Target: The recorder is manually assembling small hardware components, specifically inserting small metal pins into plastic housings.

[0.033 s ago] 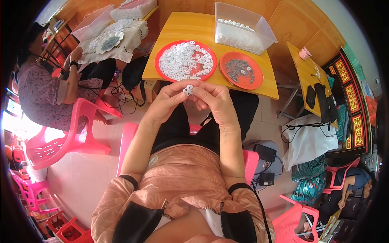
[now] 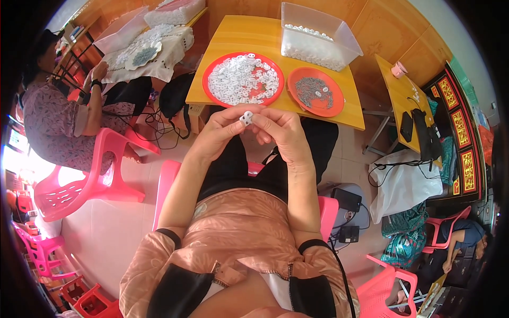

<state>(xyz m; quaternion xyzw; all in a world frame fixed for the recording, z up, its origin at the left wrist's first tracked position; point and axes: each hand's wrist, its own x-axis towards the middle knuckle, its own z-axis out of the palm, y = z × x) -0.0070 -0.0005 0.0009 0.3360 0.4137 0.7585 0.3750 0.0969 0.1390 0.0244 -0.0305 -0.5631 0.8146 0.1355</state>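
a seated person is pinching a small white plastic piece (image 2: 246, 117) between the fingertips of both hands, the left hand (image 2: 222, 131) and right hand (image 2: 283, 133) closing on it from either side just in front of the yellow table (image 2: 238, 37). both hands are curled nearly shut around the piece — whether it is one part or two being joined is too small to tell. beyond them a red tray of white pieces (image 2: 243, 79) and a smaller orange tray of grey metal parts (image 2: 316, 91) are sitting side by side, a clear bin (image 2: 318, 36) behind. the work is looking like fine fitting — it is calling for light, even fingertip pressure, held close over the lap so nothing is dropping to the floor.
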